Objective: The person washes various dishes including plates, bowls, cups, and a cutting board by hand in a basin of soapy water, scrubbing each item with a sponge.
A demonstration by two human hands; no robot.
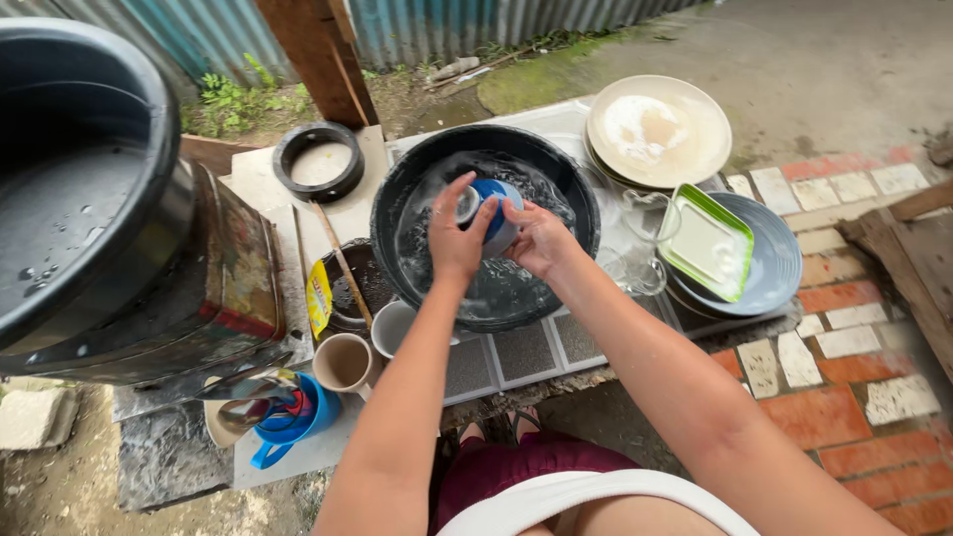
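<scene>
A small round blue cup with a pale inside (pixel 493 213) is held over the water in a wide black plastic basin (pixel 397 213), the left hand (pixel 455 233) gripping its rim and the right hand (pixel 537 238) cupped closed around its far side. Wet and glossy, the cup could slip and knock the clear glass mug (pixel 643 243) just beside the basin.
</scene>
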